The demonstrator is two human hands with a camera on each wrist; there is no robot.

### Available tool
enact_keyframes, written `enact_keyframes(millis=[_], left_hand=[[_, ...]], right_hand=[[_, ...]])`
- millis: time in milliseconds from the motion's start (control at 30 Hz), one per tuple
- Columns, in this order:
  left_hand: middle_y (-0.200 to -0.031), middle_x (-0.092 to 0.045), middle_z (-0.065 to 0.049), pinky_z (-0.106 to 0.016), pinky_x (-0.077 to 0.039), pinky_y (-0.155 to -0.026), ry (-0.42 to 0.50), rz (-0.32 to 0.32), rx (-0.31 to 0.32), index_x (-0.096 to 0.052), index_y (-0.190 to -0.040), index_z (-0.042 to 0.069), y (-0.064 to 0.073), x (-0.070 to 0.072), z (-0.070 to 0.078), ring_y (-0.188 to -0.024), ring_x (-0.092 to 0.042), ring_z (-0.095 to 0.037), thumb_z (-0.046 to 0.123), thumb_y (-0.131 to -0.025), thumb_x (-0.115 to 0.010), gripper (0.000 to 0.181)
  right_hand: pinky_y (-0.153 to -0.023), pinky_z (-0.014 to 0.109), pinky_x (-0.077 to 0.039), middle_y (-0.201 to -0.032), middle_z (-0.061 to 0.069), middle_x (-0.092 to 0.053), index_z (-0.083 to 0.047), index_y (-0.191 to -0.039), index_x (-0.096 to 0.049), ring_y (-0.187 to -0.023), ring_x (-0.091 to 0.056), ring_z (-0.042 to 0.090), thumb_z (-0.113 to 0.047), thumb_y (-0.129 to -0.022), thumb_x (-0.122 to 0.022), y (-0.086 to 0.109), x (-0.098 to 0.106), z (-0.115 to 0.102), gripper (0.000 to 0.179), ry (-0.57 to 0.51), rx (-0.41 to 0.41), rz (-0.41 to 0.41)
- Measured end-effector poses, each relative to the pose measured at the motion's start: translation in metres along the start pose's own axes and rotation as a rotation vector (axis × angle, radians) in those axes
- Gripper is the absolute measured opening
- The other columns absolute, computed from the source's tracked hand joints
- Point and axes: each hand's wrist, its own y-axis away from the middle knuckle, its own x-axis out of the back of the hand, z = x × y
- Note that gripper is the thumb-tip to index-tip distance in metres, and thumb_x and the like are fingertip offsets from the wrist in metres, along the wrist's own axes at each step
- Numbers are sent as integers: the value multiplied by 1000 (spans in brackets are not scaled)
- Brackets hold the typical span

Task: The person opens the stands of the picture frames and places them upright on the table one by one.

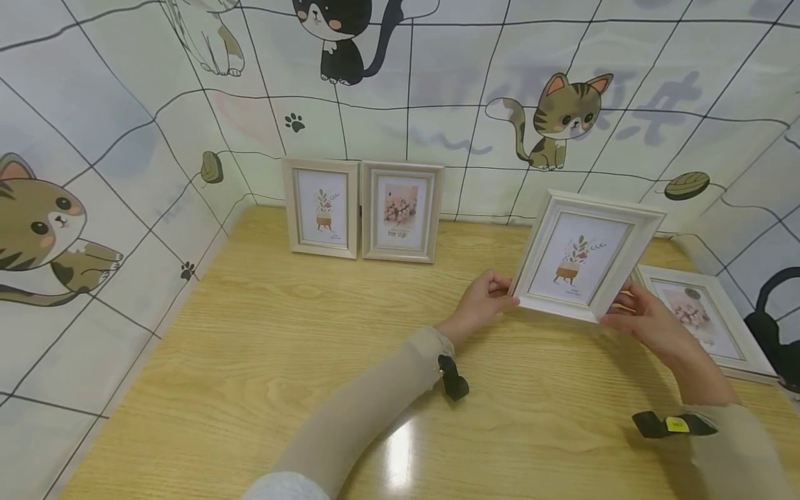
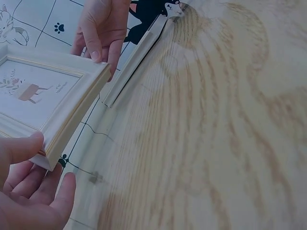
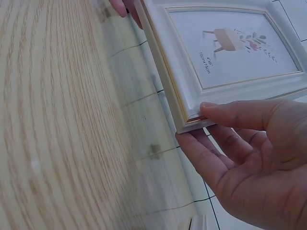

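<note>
Both hands hold a white picture frame (image 1: 573,258) with a potted-plant print, tilted back and lifted over the right side of the table. My left hand (image 1: 481,303) pinches its lower left corner, thumb on the front and fingers behind. At the lower right corner my right hand (image 1: 653,325) grips it the same way; in the right wrist view the thumb of the right hand (image 3: 259,153) presses the front edge. The left wrist view shows the left hand (image 2: 33,187) at the near corner of the frame (image 2: 72,112).
Two cream frames, one with a plant print (image 1: 322,208) and one with a flower print (image 1: 402,212), stand side by side at the table's back. Another flower-print frame (image 1: 703,316) lies at right, near a black object (image 1: 775,326). Cat-patterned cloth (image 1: 437,132) lines the walls around the wooden table (image 1: 281,347).
</note>
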Motion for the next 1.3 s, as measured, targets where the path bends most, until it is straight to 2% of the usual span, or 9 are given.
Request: enact_keyframes(millis=[400,633,733,900,1133,1300], left_hand=[[-121,-70,-20,-19,-57,-90,-30,-1,-28,-58,-108,-4,0,7,2,-112,-69,-24,-4,-86,-72,26],[-116,-71,-23,-20,-59,-89,-16,12,-44,-58,-106,-7,2,10,6,-110,-70,-30,-6,-84,-74,28],[-116,-71,-23,-20,-59,-88,-29,18,-53,-58,-106,-7,2,12,6,-110,-70,-31,-6,-84,-74,28],[-116,-71,-22,-18,-58,-87,-35,17,-59,-57,-108,-5,0,15,4,-108,-71,-27,-6,-84,-74,30],[-121,-69,-22,-18,-57,-90,-41,4,-87,-58,-131,0,-3,21,1,-110,-69,-27,-6,-85,-73,49],[-121,-69,-23,-18,-57,-91,-55,2,-108,-61,-130,-1,-2,24,3,-112,-68,-32,-6,-85,-72,46]], right_hand=[[-73,14,-56,-112,-28,-63,-33,-137,-42,-98,-64,-9,5,-94,-60,-7,-3,-6,60,16,-2,23],[-75,13,-55,-113,-37,-56,-30,-150,-32,-98,-59,-15,-4,-96,-63,-14,-4,-11,67,166,-37,58],[-76,11,-55,-114,-36,-56,-27,-153,-30,-98,-59,-14,-3,-95,-63,-17,-4,-12,71,163,-16,59],[-77,10,-55,-116,-32,-58,-29,-147,-36,-99,-61,-12,2,-94,-63,-23,-4,-13,67,111,29,47],[-77,11,-56,-117,-27,-59,-27,-134,-45,-99,-62,-9,3,-94,-62,-30,-8,-15,52,85,64,25],[-76,13,-57,-116,-26,-61,-27,-132,-47,-98,-64,-8,4,-94,-61,-37,-10,-15,51,78,96,16]])
